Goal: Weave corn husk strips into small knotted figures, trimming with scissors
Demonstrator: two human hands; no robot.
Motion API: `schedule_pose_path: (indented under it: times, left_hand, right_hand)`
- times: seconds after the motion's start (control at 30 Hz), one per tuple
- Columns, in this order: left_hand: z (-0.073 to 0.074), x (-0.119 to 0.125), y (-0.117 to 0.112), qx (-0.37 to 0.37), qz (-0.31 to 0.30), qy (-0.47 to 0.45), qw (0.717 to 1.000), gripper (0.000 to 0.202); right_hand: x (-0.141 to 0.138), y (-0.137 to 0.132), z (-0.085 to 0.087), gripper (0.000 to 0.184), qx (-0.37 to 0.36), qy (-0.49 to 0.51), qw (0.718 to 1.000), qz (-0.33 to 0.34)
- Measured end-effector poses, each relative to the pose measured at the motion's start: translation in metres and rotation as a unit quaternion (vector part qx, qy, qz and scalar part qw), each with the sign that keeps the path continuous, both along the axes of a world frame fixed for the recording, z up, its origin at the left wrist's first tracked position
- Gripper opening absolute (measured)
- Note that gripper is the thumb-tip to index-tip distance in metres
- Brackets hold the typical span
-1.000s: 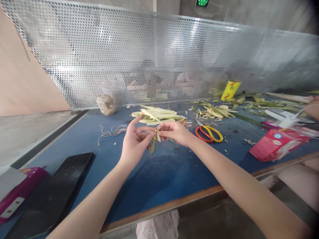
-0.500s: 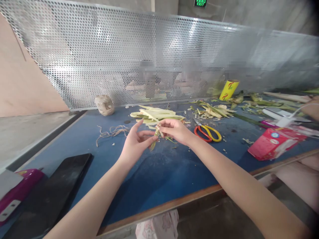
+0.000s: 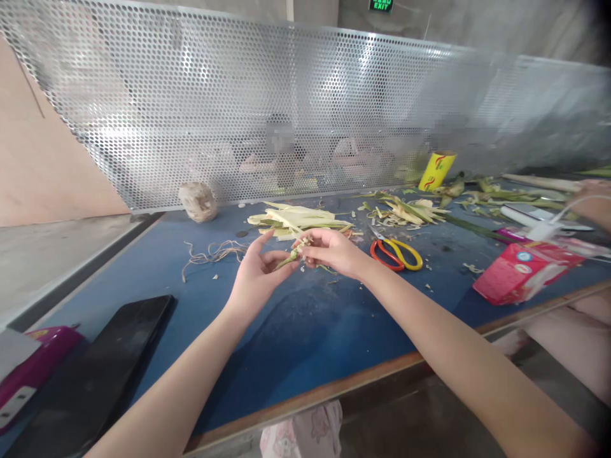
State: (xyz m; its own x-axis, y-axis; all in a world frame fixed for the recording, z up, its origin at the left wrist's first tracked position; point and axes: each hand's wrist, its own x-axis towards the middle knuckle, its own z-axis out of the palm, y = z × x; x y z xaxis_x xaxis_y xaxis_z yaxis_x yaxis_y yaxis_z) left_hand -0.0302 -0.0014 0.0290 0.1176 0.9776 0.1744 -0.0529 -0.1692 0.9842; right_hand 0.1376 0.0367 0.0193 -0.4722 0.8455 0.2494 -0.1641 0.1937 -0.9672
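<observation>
Between my two hands is a small braided piece of pale green husk point(image 3: 294, 252), held just above the blue table point(image 3: 305, 343). My left hand point(image 3: 260, 270) pinches its lower end between thumb and fingers, with a green tip sticking out toward the lower left. On the upper end, my right hand point(image 3: 331, 253) closes thumb and fingertips. Behind the hands lies a pile of pale husk strips point(image 3: 300, 218). Scissors with one red and one yellow handle point(image 3: 396, 253) rest to the right of my right hand. Thin brown strings point(image 3: 214, 254) lie left of my left hand.
A wrapped roll of twine point(image 3: 198, 201) stands at the back left. On the left lies a black phone point(image 3: 95, 375) by a purple power strip point(image 3: 42, 356). To the right are husk scraps point(image 3: 410, 210), a yellow tube point(image 3: 437, 171), a pink tissue pack point(image 3: 520, 273) and another person's hand point(image 3: 592, 200).
The braided piece has turned in my fingers: its tip pointed down and now points to the lower left. Both hands stay in nearly the same place. The view has shifted slightly.
</observation>
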Motion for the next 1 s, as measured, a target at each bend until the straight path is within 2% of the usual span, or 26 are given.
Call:
schedule_pose_path:
  times: [0.23,0.33,0.47,0.53,0.73,0.9,1.0]
  left_hand:
    - [0.0005,-0.0001,0.0009,0.051,0.033,0.028,0.998,0.075]
    - [0.0016,-0.0005,0.0015,0.045,0.039,0.004,0.998,0.071]
    - [0.001,-0.0016,0.0031,0.009,0.032,-0.072,0.997,0.068]
    - [0.0006,-0.002,0.0035,-0.009,0.024,-0.108,0.994,0.065]
    - [0.0019,-0.0016,0.0037,-0.035,0.025,-0.142,0.989,0.053]
    - [0.001,0.0002,0.0049,-0.049,0.02,-0.136,0.989,0.053]
    - [0.0007,0.0013,0.004,-0.051,0.008,-0.131,0.99,0.053]
  right_hand:
    - [0.0025,0.0006,0.0022,0.018,-0.015,-0.021,0.999,-0.029]
    - [0.0036,-0.0009,0.0051,0.019,-0.03,0.003,0.999,0.011]
    - [0.006,-0.0039,0.0089,0.016,-0.026,0.028,0.997,0.069]
    - [0.007,-0.0041,0.009,0.017,0.003,0.009,0.999,0.051]
    - [0.0048,-0.002,0.0058,0.019,0.065,-0.082,0.991,-0.086]
    - [0.0026,-0.0037,0.0061,0.016,0.082,-0.06,0.993,-0.055]
    - [0.0033,-0.0036,0.0067,0.013,0.099,-0.064,0.99,-0.073]
